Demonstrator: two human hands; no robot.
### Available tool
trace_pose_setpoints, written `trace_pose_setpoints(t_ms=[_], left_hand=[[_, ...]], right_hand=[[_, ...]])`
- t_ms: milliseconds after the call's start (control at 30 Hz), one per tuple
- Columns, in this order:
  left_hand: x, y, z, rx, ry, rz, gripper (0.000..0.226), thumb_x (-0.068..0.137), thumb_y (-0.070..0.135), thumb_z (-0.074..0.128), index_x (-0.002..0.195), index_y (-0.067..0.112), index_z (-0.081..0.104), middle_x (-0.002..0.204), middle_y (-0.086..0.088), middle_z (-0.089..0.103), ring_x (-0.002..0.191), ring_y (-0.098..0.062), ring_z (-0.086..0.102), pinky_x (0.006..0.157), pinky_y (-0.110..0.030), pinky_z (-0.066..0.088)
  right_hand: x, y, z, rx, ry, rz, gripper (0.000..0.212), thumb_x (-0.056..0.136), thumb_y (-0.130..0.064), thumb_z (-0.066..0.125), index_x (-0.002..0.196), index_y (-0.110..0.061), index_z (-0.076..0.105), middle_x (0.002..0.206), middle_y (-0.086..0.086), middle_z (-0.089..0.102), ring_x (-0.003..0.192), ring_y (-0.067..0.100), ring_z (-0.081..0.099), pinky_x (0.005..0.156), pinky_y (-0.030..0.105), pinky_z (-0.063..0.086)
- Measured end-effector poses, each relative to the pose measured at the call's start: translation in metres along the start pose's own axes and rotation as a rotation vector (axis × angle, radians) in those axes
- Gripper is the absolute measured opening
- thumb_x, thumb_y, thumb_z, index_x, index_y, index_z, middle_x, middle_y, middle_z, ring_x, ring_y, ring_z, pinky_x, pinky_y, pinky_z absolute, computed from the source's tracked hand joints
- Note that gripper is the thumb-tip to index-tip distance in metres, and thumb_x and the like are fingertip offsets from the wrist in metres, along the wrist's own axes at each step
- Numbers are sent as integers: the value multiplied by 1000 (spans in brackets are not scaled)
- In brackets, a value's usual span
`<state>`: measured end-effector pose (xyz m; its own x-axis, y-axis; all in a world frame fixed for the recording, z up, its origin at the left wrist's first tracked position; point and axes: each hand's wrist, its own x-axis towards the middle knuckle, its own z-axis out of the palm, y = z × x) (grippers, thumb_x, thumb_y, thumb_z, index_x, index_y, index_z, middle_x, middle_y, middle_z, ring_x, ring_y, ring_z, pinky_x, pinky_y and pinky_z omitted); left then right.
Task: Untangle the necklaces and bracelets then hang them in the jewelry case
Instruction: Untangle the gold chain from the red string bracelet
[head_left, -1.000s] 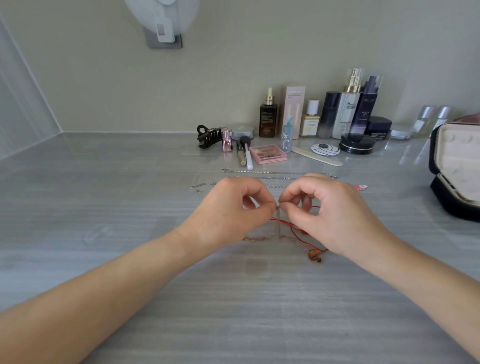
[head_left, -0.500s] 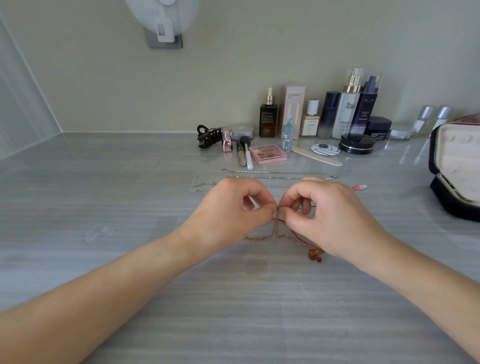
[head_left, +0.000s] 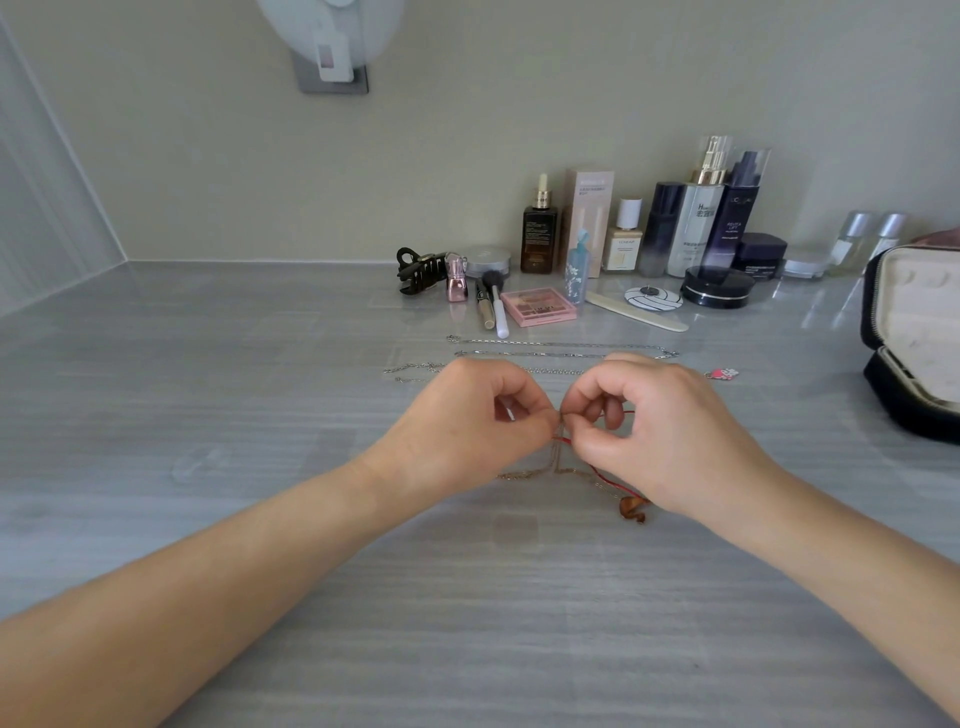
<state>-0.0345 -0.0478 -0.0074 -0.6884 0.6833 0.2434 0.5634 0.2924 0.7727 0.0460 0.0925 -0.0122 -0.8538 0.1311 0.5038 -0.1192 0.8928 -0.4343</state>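
Note:
My left hand (head_left: 467, 421) and my right hand (head_left: 670, 431) meet at the middle of the table, fingertips pinching a thin gold chain (head_left: 524, 474) tangled with a red cord (head_left: 605, 478). The cord ends in a small brown charm (head_left: 632, 508) lying on the table under my right wrist. Two silver chains (head_left: 545, 344) lie stretched out straight behind my hands, one with a pink charm (head_left: 722, 373) at its right end. The open black jewelry case (head_left: 906, 332) with a cream lining stands at the right edge.
Cosmetics line the back wall: bottles (head_left: 696, 218), a black jar (head_left: 717, 287), a pink palette (head_left: 537, 306), brushes (head_left: 493, 306), a black hair clip (head_left: 418, 270) and a nail file (head_left: 639, 310). The grey table (head_left: 208, 415) extends left and toward me.
My hands have stayed almost in place; the fingertips work slightly at the tangle and the gold chain below them has shifted a little.

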Motion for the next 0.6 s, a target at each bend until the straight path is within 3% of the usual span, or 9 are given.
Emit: trace_pose_setpoints(t_ms=[200, 367, 600], left_hand=[[0, 0, -1, 1, -5, 23, 25, 76, 7, 62, 60, 25, 56, 58, 9, 56, 59, -9, 50, 54, -19, 41], [0, 2, -1, -36, -1, 11, 23, 76, 5, 60, 60, 22, 56, 57, 9, 53, 55, -8, 45, 47, -18, 39], [1, 0, -3, -132, 0, -52, 23, 80, 10, 60, 61, 22, 58, 51, 16, 52, 52, -6, 43, 50, -22, 37]], right_hand=[[0, -2, -1, -2, -25, -5, 14, 70, -18, 66, 69, -31, 61, 64, -17, 52, 73, 9, 50, 63, 17, 41], [-1, -3, -2, 23, -24, 17, 13, 68, -19, 65, 67, -31, 60, 65, -13, 56, 71, 10, 51, 64, 22, 44], [0, -5, -4, 81, -26, 57, 4, 60, -33, 52, 61, -37, 53, 64, -12, 56, 69, 10, 51, 66, 25, 43]])
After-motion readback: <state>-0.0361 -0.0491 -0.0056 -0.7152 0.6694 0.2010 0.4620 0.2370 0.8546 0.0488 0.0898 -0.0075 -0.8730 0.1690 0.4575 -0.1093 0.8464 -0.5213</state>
